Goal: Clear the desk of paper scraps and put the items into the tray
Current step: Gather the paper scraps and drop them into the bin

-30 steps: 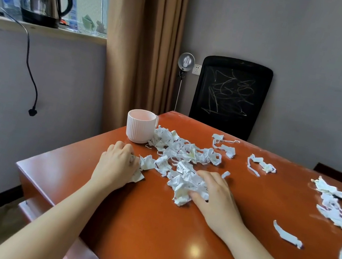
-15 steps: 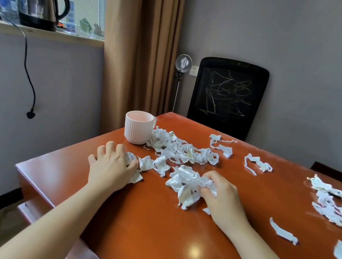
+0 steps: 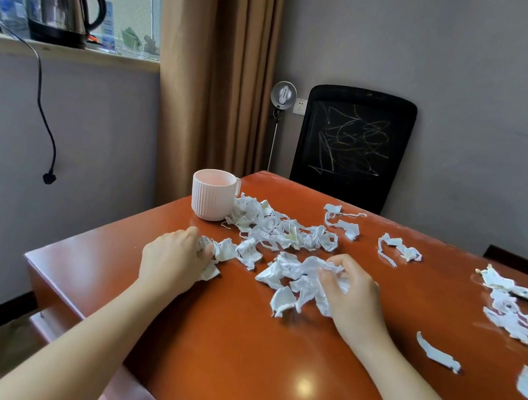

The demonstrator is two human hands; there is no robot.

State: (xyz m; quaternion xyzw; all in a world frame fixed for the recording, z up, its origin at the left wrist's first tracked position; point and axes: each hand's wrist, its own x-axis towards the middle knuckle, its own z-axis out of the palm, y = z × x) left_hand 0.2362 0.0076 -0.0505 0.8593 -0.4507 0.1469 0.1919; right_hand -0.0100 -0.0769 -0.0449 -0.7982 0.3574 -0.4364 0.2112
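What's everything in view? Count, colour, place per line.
desk: one, red-brown, fills the foreground.
mug: one, pale pink, ribbed, far left corner of the desk.
paper scraps: many, white; a heap beside the mug, a clump in the middle, more strewn to the right.
chair: one, black, behind the desk's far end.
kettle: one, steel and black, on the windowsill.
cord: one, black, hangs below the windowsill.
curtain: one, tan, left of the chair.
left grip: bare hand, curled on scraps near the desk's left edge.
right grip: bare hand, fingers curled into the middle clump.
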